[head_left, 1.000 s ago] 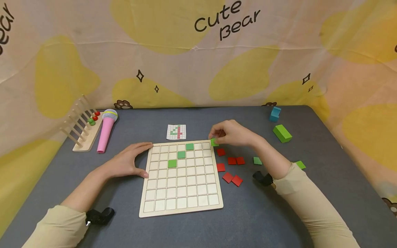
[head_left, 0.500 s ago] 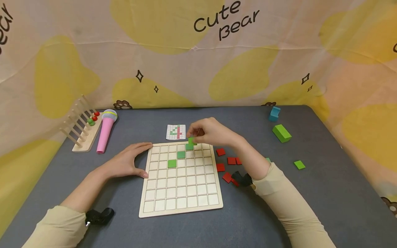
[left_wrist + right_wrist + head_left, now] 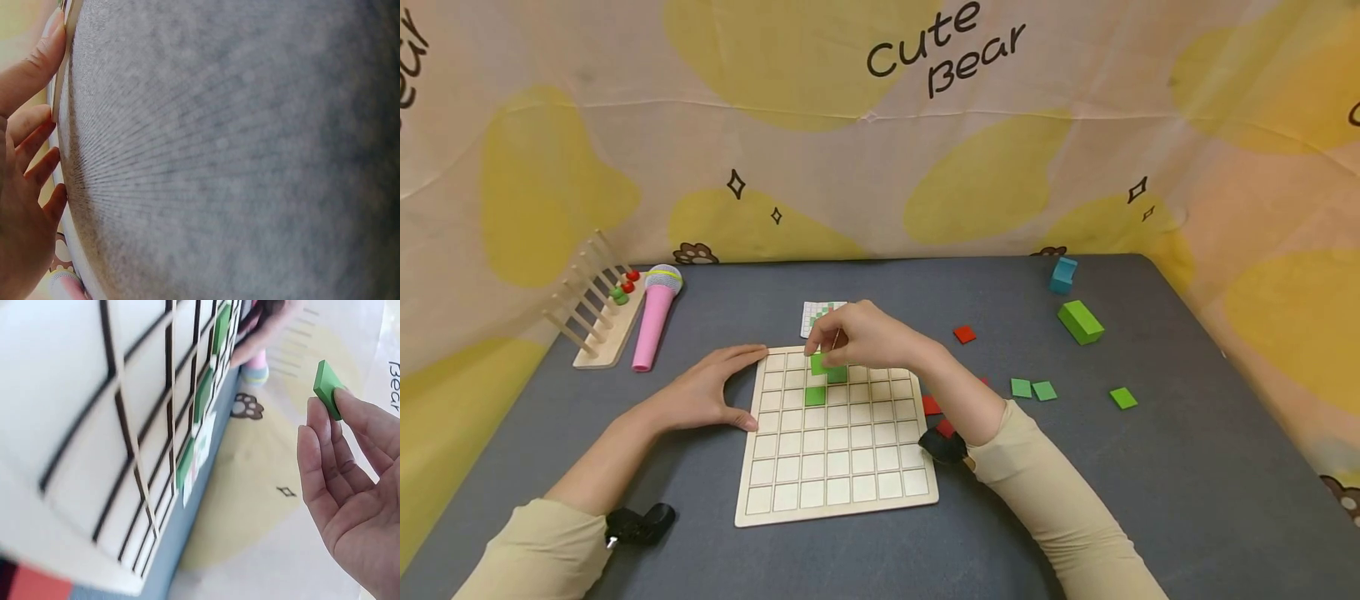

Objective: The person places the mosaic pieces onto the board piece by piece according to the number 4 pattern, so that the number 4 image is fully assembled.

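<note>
One green square tile (image 3: pixel 817 364) is pinched at the fingertips of the right hand (image 3: pixel 871 335), thumb on one side and finger on the other, raised clear of the wooden grid board (image 3: pixel 837 515) over its far part. The right-wrist view shows the gap between tile and board plainly, with three more green tiles (image 3: pixel 202 395) lying in squares of the grid on a diagonal. The left hand (image 3: pixel 711 390) grips nothing; its thumb and fingers are spread apart, touching the board's left edge.

Near the board's right side lie red tiles (partly covered by the right forearm), one red tile (image 3: pixel 965 334) farther off, and loose green tiles (image 3: pixel 1021 388).

As for lettering, the backdrop cloth (image 3: pixel 820 167) reads "Cute Bear" in black, and a cut-off "ear" shows at its left edge. Just beyond the board, the small pattern card (image 3: pixel 811 320), partly hidden by the right hand, carries a printed grid with coloured squares. The pink microphone (image 3: pixel 655 325) lies farther left.
</note>
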Demonstrator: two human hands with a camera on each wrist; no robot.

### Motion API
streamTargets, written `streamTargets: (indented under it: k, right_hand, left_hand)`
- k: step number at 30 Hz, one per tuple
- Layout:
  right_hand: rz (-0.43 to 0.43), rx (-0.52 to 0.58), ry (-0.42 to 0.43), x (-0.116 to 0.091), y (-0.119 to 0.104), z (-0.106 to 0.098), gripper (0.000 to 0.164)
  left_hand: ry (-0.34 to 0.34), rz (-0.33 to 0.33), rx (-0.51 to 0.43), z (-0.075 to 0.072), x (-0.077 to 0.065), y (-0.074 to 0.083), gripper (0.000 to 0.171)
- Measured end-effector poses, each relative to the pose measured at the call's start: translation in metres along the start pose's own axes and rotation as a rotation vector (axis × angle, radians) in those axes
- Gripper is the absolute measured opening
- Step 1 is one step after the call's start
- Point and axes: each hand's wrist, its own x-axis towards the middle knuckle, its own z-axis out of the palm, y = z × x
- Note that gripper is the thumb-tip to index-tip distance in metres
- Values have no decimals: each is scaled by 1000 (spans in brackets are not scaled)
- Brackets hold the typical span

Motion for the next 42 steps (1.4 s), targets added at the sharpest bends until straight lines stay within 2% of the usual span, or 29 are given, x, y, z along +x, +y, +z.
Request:
streamTargets:
  k: [8, 22, 32, 42]
  right_hand:
    - [-25, 2, -30, 12, -3, 18, 15]
    - [-19, 82, -109, 25, -8, 40, 20]
    - [41, -16, -145, 32, -6, 54, 15]
    - [52, -154, -163, 33, -9, 61, 11]
  left_hand:
    - [11, 13, 2, 1, 0, -1, 105]
    - [15, 30, 2, 1, 1, -2, 106]
    - [20, 28, 2, 1, 0, -2, 106]
    - [16, 28, 3, 1, 0, 0, 106]
